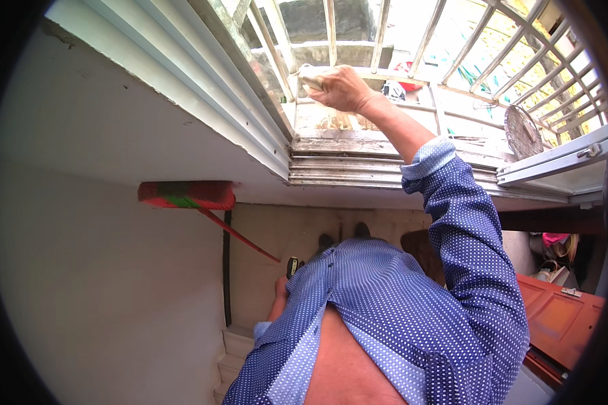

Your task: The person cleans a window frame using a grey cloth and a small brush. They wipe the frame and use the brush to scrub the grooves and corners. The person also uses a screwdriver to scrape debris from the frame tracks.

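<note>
Stretched out over the window sill, my right hand (345, 88) grips a pale, bunched cloth (311, 81) against a rail of the metal window grille (377, 35). The grooved sliding-window track (349, 169) lies below that forearm. Down at my side, my left hand (282, 287) is partly covered by the blue dotted shirt. A small black and yellow-green object (292, 267) is just beyond its fingers; whether the hand holds it is unclear.
A red and green broom (187, 195) leans at the wall on the left. A round wire rack (523, 131) stands by the grille near the open window sash (557, 159). Stair steps (235, 344) are at lower left, a reddish wooden cabinet (557, 314) at lower right.
</note>
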A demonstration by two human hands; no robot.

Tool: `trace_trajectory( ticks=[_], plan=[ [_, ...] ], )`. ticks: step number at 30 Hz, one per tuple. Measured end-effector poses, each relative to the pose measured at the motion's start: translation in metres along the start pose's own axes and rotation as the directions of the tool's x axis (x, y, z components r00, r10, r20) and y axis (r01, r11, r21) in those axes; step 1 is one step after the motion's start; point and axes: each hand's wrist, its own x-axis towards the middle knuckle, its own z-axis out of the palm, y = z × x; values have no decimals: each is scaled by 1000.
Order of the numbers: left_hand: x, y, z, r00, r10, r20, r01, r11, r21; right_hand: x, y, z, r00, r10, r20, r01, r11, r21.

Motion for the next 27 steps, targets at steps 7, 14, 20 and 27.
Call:
trace_trajectory(
  ticks=[7, 14, 20, 27],
  plan=[
    [-51, 65, -12, 983, -172, 59, 179, 974, -137, -24, -32, -40, 968, 215, 131, -250, 765, 594],
    [-108, 198, -41, 958, -201, 204, 281, 800, -530, -45, 62, -59, 984, 116, 136, -121, 992, 29],
    [-126, 247, -46, 847, -227, 480, 531, 392, -751, -83, 39, -68, 956, 281, 81, -272, 753, 599],
    [-118, 268, -33, 906, -248, 342, 422, 547, -723, -95, 106, -79, 997, 10, 83, -13, 999, 36]
  ],
)
